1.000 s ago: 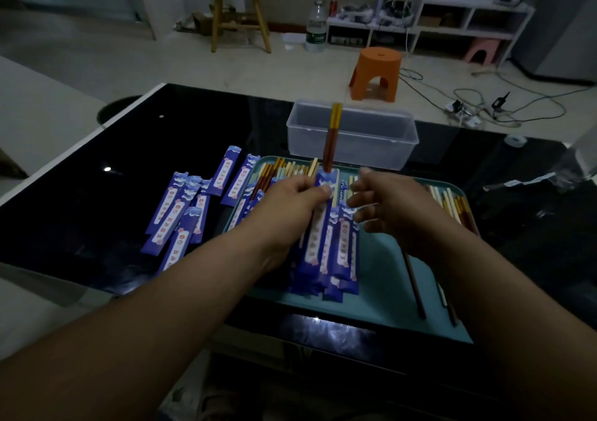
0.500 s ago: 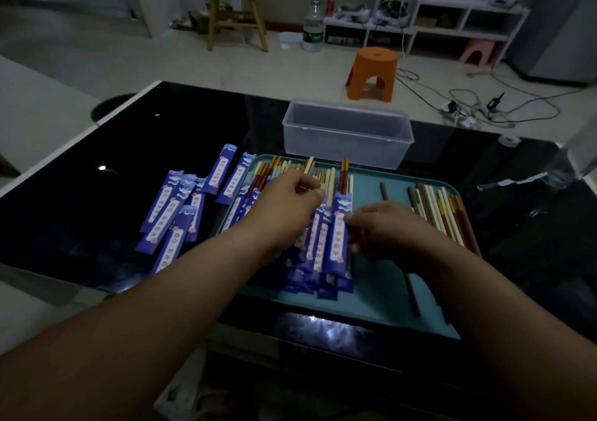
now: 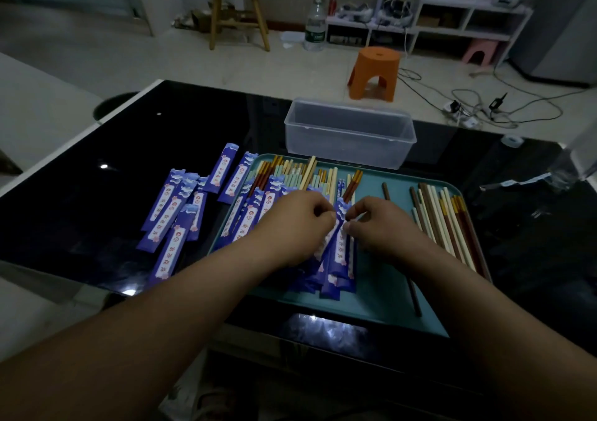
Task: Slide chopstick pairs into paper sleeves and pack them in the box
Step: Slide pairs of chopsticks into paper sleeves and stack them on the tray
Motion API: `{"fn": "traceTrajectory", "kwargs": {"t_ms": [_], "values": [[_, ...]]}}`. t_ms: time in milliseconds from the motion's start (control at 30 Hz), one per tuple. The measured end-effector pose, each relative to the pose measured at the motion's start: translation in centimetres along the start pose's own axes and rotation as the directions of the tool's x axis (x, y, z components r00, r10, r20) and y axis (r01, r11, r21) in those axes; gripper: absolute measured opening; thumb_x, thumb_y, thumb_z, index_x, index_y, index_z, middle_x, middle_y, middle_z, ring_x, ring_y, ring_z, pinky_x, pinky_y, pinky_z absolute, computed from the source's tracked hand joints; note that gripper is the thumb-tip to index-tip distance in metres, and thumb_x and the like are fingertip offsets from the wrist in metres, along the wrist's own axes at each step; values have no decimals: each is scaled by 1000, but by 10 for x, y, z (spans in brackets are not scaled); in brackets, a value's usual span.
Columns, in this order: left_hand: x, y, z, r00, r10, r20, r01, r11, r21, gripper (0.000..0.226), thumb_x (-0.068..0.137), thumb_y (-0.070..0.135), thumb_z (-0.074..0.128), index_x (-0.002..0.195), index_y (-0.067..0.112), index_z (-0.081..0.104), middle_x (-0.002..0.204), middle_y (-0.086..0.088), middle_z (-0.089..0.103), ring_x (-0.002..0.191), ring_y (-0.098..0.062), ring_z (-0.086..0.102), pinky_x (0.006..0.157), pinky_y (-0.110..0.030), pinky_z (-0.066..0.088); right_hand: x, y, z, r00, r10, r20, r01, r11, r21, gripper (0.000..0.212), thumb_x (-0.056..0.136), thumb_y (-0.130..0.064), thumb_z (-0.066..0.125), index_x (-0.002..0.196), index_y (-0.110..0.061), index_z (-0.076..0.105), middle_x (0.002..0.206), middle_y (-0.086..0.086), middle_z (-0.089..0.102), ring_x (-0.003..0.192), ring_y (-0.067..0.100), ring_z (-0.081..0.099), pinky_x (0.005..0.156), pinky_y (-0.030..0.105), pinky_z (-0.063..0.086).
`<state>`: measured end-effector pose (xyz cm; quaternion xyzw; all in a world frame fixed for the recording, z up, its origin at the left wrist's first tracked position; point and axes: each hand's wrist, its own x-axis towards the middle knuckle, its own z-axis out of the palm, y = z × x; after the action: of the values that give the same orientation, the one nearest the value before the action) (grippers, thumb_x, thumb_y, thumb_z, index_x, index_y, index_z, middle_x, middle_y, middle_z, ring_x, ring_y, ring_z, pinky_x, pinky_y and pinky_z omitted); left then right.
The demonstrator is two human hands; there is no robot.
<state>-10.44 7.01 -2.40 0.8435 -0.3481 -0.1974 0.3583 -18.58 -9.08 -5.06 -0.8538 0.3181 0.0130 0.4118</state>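
**Q:** ok so what are the hands doing rn, and where's the stuff?

**A:** Everything sits around the teal tray (image 3: 381,294). On its near middle there's a messy pile of filled blue sleeves (image 3: 334,275). A lone brown chopstick (image 3: 414,294) lies just right of the pile. Right above the pile, both hands meet over the tray's center. The left hand (image 3: 300,223) has its fingers curled and pinches the left edge of one blue paper sleeve (image 3: 340,230) near its top. The right hand (image 3: 384,227) pinches the same sleeve from the other side. A brown chopstick pair (image 3: 352,185) sticks out of that sleeve's far end, pointing to the tray's far edge.

**Q:** and the rest?

**A:** Loose chopsticks (image 3: 442,223), cream and brown, are lined up on the tray's right side. More sleeved pairs (image 3: 290,172) fan out at its far left corner. A bunch of flat sleeves (image 3: 174,214) lies off the tray's left side on the black table (image 3: 97,149). The clear plastic box (image 3: 349,133) sits just past the tray's far edge. Way beyond that there's an orange stool (image 3: 376,72) on the floor.
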Motion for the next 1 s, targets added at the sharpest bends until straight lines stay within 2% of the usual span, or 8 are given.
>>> {"fn": "traceTrajectory", "kwargs": {"t_ms": [67,133,300,467,533,700,800,1000], "values": [[-3,1,2,999,18,51,-22,997,80,22,105,29,55,106,19,74,97,0,74,85,-14,67,83,-40,58,1,0,0,1000,-21,20,21,1000,4,14,100,-25,67,113,-28,61,113,1,68,100,19,68,56,23,51],[-5,3,2,997,23,70,-30,995,94,23,105,31,54,103,19,73,92,-1,73,82,-16,67,83,-44,58,1,0,1,998,-38,40,38,999,24,19,101,-26,66,120,-29,61,116,1,68,103,19,67,57,22,52],[-5,2,4,998,70,-3,-68,973,219,18,104,34,54,107,24,70,99,5,71,86,-12,64,82,-43,58,1,1,1,998,-61,20,61,998,-21,23,103,-27,62,127,-28,59,116,2,67,101,17,65,57,21,48],[-6,2,5,996,71,59,-83,964,253,24,105,39,53,98,25,71,84,3,71,75,-12,65,76,-43,58,-1,-2,2,994,-105,0,105,992,-64,26,105,-24,56,130,-29,60,116,1,67,87,11,66,60,26,51],[-6,2,6,995,86,51,-96,962,256,23,105,38,53,102,24,70,89,3,71,79,-11,65,78,-42,58,-2,-3,1,994,-110,-2,110,992,-69,27,106,-25,55,132,-28,61,117,0,66,87,10,65,63,27,53],[-5,2,6,994,106,22,-108,962,250,19,104,37,53,106,25,69,101,4,72,88,-11,64,82,-39,56,-1,-1,0,992,-119,-39,116,991,-66,26,106,-27,56,130,-24,62,115,0,66,85,7,62,58,20,45],[-3,1,6,994,111,14,-111,962,249,18,104,35,54,107,25,69,105,6,71,92,-11,64,84,-40,56,-2,-1,0,992,-112,-55,109,993,-54,26,105,-30,57,130,-23,60,115,-1,63,96,13,63,59,21,47],[10,10,13,986,163,-24,-152,955,255,27,104,33,55,127,22,65,125,0,63,112,-17,59,97,-42,52,-2,5,-13,981,-108,-160,86,987,-138,15,102,-30,62,116,-22,63,105,-2,65,88,14,64,59,25,47]]}}
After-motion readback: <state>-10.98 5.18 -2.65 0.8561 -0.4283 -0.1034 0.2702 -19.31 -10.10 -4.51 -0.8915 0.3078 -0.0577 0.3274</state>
